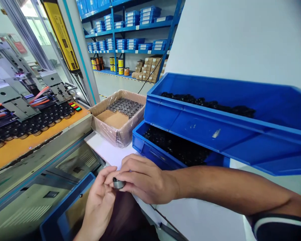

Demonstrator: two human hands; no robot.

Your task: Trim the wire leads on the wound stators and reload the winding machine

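Between my two hands is a small silver metal ring with a black piece [118, 183] showing at its top. My left hand [100, 199] holds the ring from the left, fingers curled toward it and thumb below. My right hand [144, 180] reaches across from the right, and its fingers pinch the ring's other side. Part of the ring is hidden behind the right fingers. Just beyond the hands stands a plastic-lined cardboard box [107, 131] with rows of similar metal rings [126, 106] on brown cardboard.
Right of the box, a blue bin [215, 125] of black parts sits over a lower blue bin [153, 152], also holding black parts. At left, a machine bench [72, 122] carries several black parts and coloured buttons. A blue container [65, 204] is low down. Blue shelving [112, 33] stands behind.
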